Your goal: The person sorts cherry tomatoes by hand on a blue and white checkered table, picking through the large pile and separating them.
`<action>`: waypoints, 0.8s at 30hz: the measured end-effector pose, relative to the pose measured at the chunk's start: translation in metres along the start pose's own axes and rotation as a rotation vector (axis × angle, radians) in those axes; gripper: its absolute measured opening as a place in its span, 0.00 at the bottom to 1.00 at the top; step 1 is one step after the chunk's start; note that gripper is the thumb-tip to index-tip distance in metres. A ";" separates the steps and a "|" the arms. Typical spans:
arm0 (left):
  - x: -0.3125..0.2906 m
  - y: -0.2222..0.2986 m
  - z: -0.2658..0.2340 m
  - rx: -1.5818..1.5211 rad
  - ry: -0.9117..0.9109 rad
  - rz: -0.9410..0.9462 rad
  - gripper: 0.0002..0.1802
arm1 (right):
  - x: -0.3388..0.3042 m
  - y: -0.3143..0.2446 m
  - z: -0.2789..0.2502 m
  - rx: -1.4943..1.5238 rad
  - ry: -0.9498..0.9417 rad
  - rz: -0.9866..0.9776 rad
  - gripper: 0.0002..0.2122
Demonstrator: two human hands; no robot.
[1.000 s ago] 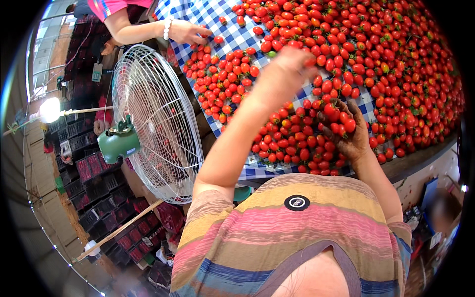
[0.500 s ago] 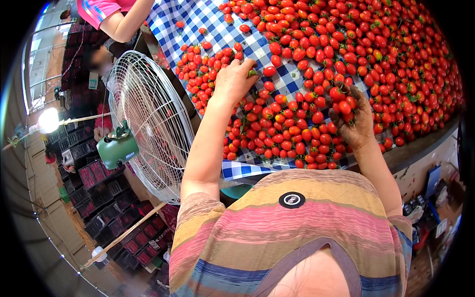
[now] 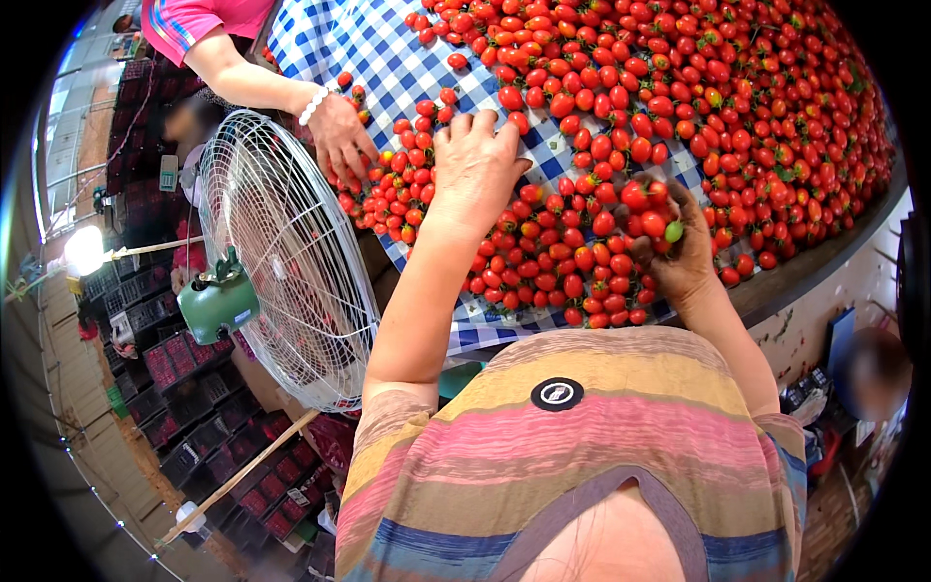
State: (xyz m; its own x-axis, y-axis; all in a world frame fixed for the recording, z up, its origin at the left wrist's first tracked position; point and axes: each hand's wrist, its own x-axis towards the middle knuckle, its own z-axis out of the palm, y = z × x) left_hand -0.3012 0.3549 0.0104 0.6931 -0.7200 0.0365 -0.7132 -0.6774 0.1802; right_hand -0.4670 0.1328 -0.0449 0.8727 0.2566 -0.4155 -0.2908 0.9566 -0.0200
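Small red oval cherry tomatoes (image 3: 543, 247) lie loose over a blue-and-white checked cloth (image 3: 388, 48). My left hand (image 3: 475, 175) is palm down among them, its fingers apart and reaching to the edge of a small group of tomatoes on the left; nothing shows in its grasp. Cupped to the right, above the heap's near part, my right hand (image 3: 684, 262) holds several red tomatoes (image 3: 648, 209) and one green tomato (image 3: 673, 232). Its palm and fingers look dark with dirt. Part of its grip is hidden behind the fruit.
A co-worker's hand (image 3: 339, 141) with a white bead bracelet touches the tomatoes at the left edge. A large caged fan (image 3: 281, 262) stands close to my left forearm. Dark crates (image 3: 175, 359) are on the floor at left. A large tomato heap (image 3: 776, 126) covers the right side.
The co-worker's hand has reached in from the upper left onto the tomatoes. My left hand has shifted slightly right and its fingers have spread. A green tomato now shows in my right hand.
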 end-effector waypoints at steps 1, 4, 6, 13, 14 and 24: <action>-0.001 0.004 0.007 -0.058 -0.060 0.000 0.27 | -0.006 -0.001 0.000 -0.006 0.030 -0.089 0.21; -0.002 0.044 0.035 -0.243 -0.159 0.025 0.30 | -0.033 -0.015 0.008 0.165 -0.002 -0.202 0.20; 0.001 0.059 0.048 -0.252 -0.175 0.014 0.33 | -0.066 -0.029 0.004 0.133 -0.054 -0.328 0.19; -0.004 0.059 0.064 -0.387 -0.170 0.003 0.34 | -0.252 -0.054 -0.076 0.089 0.213 -0.903 0.22; -0.005 0.063 0.063 -0.396 -0.189 -0.003 0.34 | -0.275 -0.055 -0.109 0.196 0.180 -0.888 0.22; -0.021 0.053 0.080 -0.395 -0.166 0.035 0.23 | -0.245 -0.038 -0.102 -1.044 1.051 -1.081 0.19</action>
State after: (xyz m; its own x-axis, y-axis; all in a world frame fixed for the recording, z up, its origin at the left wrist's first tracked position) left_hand -0.3621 0.3221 -0.0597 0.6197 -0.7780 -0.1033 -0.6190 -0.5655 0.5451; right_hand -0.7099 0.0199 -0.0352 0.3632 -0.9178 -0.1604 -0.2893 0.0526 -0.9558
